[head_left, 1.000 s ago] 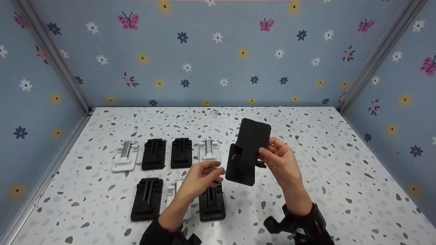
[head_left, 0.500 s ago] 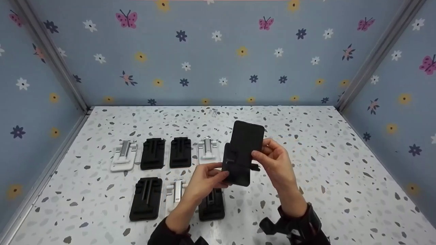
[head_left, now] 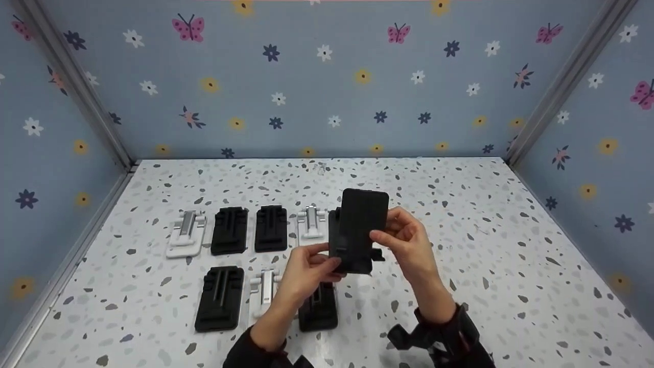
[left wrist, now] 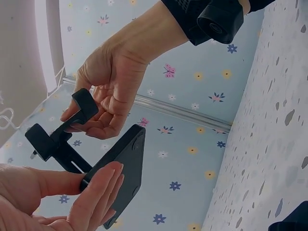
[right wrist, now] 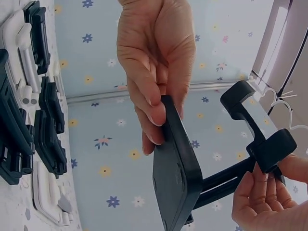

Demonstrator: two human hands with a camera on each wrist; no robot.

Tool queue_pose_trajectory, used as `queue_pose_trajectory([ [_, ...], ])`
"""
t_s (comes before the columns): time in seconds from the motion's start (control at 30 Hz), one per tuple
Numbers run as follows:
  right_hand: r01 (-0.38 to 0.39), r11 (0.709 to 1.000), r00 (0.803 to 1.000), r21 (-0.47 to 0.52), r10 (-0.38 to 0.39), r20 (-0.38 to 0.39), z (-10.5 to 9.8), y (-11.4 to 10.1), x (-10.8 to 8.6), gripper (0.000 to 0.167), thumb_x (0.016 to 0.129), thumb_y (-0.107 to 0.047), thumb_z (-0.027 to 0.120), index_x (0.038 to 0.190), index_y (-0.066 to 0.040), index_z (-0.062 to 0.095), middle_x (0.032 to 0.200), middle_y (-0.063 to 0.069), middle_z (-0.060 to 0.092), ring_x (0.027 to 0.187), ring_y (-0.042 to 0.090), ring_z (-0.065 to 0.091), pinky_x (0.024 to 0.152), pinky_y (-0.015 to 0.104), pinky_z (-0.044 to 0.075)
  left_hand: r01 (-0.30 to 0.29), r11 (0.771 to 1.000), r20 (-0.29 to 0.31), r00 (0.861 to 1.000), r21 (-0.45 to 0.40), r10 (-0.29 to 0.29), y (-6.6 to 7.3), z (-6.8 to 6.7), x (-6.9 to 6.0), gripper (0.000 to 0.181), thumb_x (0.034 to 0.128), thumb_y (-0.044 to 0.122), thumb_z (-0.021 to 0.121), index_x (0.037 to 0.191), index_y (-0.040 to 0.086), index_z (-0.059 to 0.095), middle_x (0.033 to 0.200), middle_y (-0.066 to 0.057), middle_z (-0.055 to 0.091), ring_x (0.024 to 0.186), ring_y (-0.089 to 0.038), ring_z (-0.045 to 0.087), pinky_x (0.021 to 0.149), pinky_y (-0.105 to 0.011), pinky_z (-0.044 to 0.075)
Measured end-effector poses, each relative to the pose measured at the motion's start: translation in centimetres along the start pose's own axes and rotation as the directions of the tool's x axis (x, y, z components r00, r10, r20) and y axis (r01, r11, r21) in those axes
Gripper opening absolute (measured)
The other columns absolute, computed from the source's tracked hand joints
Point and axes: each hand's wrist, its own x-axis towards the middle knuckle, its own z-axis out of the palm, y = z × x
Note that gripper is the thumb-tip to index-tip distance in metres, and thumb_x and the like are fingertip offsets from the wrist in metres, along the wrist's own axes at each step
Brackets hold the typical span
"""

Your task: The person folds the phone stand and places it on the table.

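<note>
Both hands hold a black folding phone stand [head_left: 364,220] above the table. My left hand [head_left: 306,268] grips its flat base [left wrist: 127,163] at one edge, thumb on one face and fingers on the other. With thumb and fingers, my right hand [head_left: 409,245] pinches the upper cradle part. In the left wrist view, a slotted arm [left wrist: 71,158] joins the base to the hooked cradle [left wrist: 85,106]. The cradle's two end hooks also show in the right wrist view, beside the right hand [right wrist: 269,202]. Part of the right fingers is hidden behind the stand in the head view.
Folded phone stands lie in two rows: a white one [head_left: 186,235], black ones [head_left: 229,230] and another white one [head_left: 312,224] behind; a black one [head_left: 219,299], a white one [head_left: 265,291] and a black one [head_left: 318,309] in front. Flowered panels [head_left: 327,76] enclose the speckled table [head_left: 490,266].
My left hand has come from beside the stand to grip its base. The stand has moved slightly left, and its upper plate has come lower and more upright. The right hand keeps its hold.
</note>
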Motion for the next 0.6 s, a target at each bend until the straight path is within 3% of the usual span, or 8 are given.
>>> queue_pose_trajectory([
  [0.17, 0.036, 0.996, 0.996, -0.079, -0.042, -0.074, 0.4, 0.4, 0.0, 0.022, 0.07, 0.013, 0.066, 0.083, -0.002, 0.057, 0.076, 0.008, 0.061, 0.068, 0.017, 0.057, 0.062, 0.025, 0.051, -0.009, 1.0, 0.006, 1.0, -0.017, 0.009, 0.0, 0.1, -0.1, 0.04, 0.0826, -0.006, 0.055, 0.117, -0.02, 0.041, 0.088, -0.03, 0.061, 0.068, -0.03, 0.064, 0.065, -0.034, 0.055],
  [0.3, 0.072, 0.988, 0.989, -0.137, -0.089, -0.121, 0.6, 0.7, 0.0, 0.02, 0.068, 0.015, 0.067, 0.081, 0.005, 0.055, 0.073, 0.008, 0.061, 0.064, 0.016, 0.056, 0.058, 0.024, 0.05, -0.009, 0.999, 0.015, 1.0, -0.046, 0.01, 0.1, 0.3, -0.2, 0.038, 0.0824, -0.007, 0.054, 0.115, -0.021, 0.042, 0.088, -0.031, 0.06, 0.068, -0.03, 0.064, 0.065, -0.034, 0.055],
  [0.6, 0.239, 0.938, 0.959, -0.251, -0.269, -0.09, 0.3, 1.7, 0.5, 0.02, 0.067, 0.013, 0.069, 0.078, 0.013, 0.052, 0.071, 0.008, 0.061, 0.065, 0.017, 0.058, 0.06, 0.025, 0.05, 0.006, 0.997, 0.005, 1.0, -0.078, -0.006, 0.0, 0.5, -0.2, 0.043, 0.0826, -0.007, 0.054, 0.118, -0.023, 0.036, 0.092, -0.032, 0.059, 0.071, -0.031, 0.064, 0.065, -0.033, 0.055],
])
